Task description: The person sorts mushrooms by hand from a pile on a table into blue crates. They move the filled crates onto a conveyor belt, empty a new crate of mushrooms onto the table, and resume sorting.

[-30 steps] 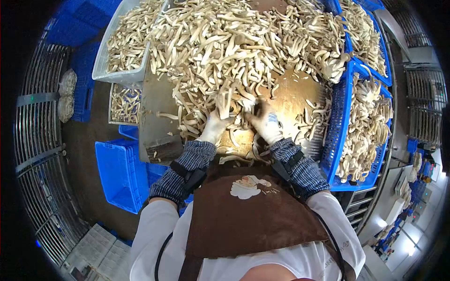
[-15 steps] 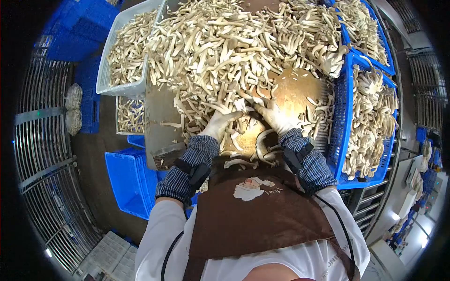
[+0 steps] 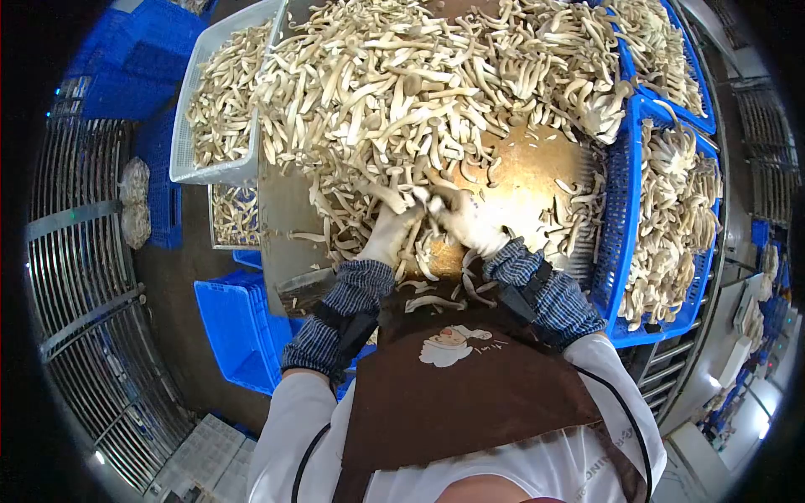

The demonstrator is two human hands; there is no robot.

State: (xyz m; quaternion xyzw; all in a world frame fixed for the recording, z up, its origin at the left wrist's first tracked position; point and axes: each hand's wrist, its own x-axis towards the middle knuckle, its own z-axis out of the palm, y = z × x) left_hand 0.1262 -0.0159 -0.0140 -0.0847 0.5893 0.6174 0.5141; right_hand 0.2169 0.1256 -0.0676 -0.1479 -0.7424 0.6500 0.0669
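Long-stemmed, pale mushrooms [image 3: 369,101] with brownish caps are heaped on the metal worktable [image 3: 285,197]. At the near edge of the heap, my left hand [image 3: 394,231] in a white glove is closed around a mushroom [image 3: 386,198]. My right hand [image 3: 470,223], also gloved, has its fingers curled inward close to the left fingertips, around a mushroom stem; the fingertips are slightly blurred. Small whitish bits show between the two hands. Below them, loose mushrooms [image 3: 432,302] lie by the brown apron [image 3: 470,386].
Blue crates of mushrooms [image 3: 625,210] stand along the right side. At the upper left is a white crate [image 3: 176,151] of mushrooms, with a metal tray [image 3: 235,245] below it. An open blue crate [image 3: 239,327] sits lower, left of my arm. Metal railings [image 3: 80,226] run at far left.
My right hand has moved left and its fingers have drawn in, closer to my left hand. A mushroom now lies across the left fingers. The view has shifted slightly.
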